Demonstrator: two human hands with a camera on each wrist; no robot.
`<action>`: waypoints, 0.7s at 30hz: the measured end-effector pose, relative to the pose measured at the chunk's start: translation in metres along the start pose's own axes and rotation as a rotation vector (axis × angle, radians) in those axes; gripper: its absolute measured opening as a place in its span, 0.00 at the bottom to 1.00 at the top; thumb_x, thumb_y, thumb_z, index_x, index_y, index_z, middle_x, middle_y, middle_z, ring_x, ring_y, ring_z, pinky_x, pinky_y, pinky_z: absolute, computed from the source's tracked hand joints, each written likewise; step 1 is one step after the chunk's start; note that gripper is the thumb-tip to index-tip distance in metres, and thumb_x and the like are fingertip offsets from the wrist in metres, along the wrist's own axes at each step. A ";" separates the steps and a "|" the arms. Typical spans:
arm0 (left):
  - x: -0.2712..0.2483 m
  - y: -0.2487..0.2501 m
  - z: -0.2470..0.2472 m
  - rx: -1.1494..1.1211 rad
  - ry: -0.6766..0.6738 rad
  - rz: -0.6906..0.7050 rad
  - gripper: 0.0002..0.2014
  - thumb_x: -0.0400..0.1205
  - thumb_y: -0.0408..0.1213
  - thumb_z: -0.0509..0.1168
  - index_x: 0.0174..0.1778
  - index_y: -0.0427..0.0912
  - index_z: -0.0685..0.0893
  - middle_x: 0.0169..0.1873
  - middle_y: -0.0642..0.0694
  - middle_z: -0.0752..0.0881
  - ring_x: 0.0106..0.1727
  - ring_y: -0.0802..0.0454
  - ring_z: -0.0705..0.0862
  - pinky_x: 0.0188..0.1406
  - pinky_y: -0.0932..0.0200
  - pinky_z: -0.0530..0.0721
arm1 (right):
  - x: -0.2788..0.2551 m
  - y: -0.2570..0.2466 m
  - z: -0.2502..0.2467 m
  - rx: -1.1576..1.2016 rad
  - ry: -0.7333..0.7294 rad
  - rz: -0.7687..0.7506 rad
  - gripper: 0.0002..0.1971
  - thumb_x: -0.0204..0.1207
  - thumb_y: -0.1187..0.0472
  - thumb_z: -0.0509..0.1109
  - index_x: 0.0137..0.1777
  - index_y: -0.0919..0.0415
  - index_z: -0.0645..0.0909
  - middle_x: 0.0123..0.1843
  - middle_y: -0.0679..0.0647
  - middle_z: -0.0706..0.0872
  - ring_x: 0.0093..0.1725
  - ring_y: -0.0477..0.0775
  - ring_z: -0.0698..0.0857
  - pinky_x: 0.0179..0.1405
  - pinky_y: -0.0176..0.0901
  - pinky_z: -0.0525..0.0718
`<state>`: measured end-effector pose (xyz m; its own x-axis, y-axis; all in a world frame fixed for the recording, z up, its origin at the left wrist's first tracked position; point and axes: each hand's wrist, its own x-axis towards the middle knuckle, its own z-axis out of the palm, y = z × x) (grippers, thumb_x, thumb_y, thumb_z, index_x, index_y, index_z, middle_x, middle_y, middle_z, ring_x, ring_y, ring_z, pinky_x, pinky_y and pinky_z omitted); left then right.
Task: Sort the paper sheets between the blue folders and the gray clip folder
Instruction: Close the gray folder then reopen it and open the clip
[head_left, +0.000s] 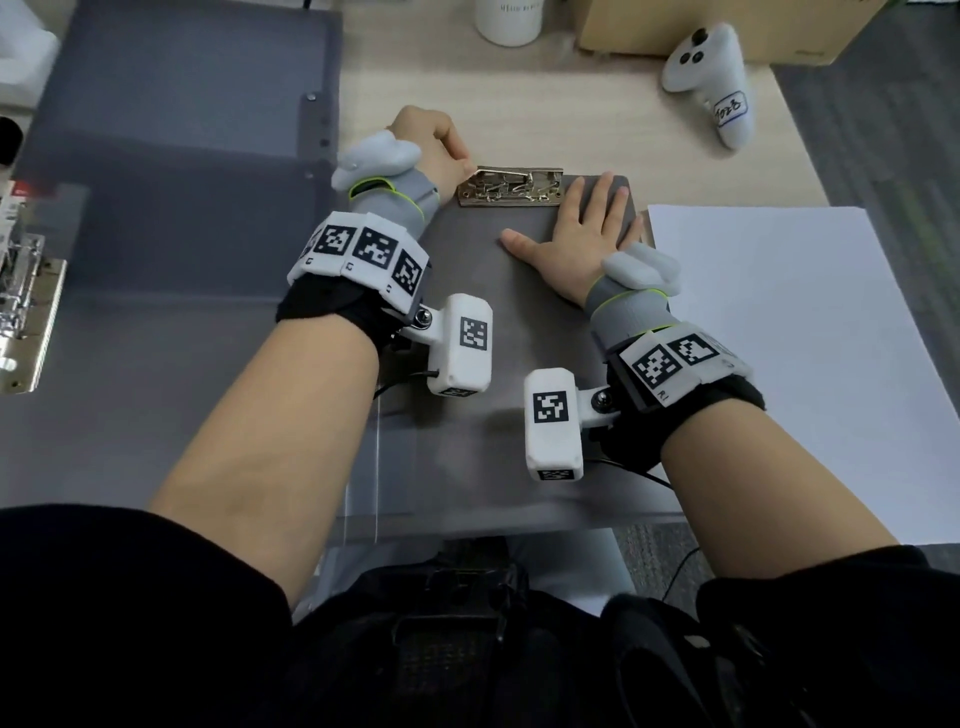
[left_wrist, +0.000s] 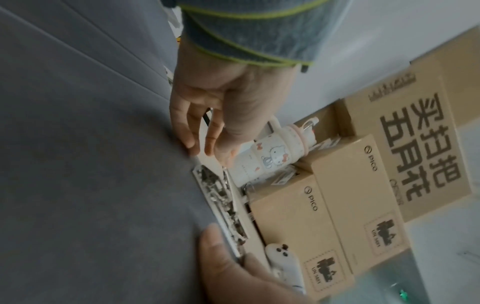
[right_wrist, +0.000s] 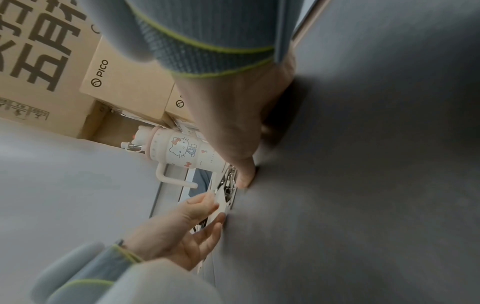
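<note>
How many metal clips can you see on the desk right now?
2. One metal clip sits at the top of the gray clip folder, between the hands. A second clip lies at the left edge, partly cut off; others may be hidden.

A pale wood-grain table (head_left: 597, 104) fills the scene under soft, even indoor light. Beyond the table's right edge lies gray carpet floor (head_left: 883, 130). At the table's far edge stand tan cardboard boxes (left_wrist: 345, 205), printed with dark lettering, and behind the boxes rises a plain pale wall (left_wrist: 389, 30). A white cartoon-printed bottle (left_wrist: 270, 156) lies just beside the boxes.
</note>
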<state>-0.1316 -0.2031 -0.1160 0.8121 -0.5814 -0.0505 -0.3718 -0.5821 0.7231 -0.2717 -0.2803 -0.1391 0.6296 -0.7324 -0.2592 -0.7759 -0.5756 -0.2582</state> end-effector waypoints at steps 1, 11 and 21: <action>0.001 0.002 -0.001 -0.050 0.001 0.000 0.15 0.74 0.36 0.70 0.23 0.50 0.75 0.23 0.56 0.77 0.27 0.54 0.78 0.36 0.59 0.82 | 0.000 0.000 0.000 0.001 -0.001 0.000 0.51 0.73 0.29 0.57 0.84 0.61 0.39 0.85 0.61 0.35 0.84 0.61 0.35 0.80 0.62 0.35; -0.013 0.029 0.009 -0.260 0.048 0.172 0.04 0.76 0.38 0.66 0.38 0.50 0.86 0.29 0.58 0.86 0.29 0.69 0.81 0.36 0.75 0.75 | 0.000 -0.001 0.001 -0.008 0.015 -0.002 0.50 0.74 0.30 0.57 0.84 0.61 0.40 0.85 0.61 0.36 0.84 0.61 0.36 0.80 0.62 0.36; -0.018 0.046 0.028 0.101 -0.259 0.212 0.23 0.80 0.23 0.52 0.65 0.44 0.83 0.56 0.47 0.85 0.68 0.47 0.72 0.62 0.67 0.64 | 0.002 0.000 0.003 -0.020 0.003 -0.013 0.50 0.74 0.30 0.56 0.84 0.61 0.40 0.85 0.62 0.36 0.84 0.61 0.36 0.80 0.64 0.36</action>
<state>-0.1760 -0.2352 -0.1005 0.5757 -0.8129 -0.0883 -0.5732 -0.4783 0.6653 -0.2702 -0.2803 -0.1420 0.6392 -0.7262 -0.2529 -0.7685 -0.5918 -0.2432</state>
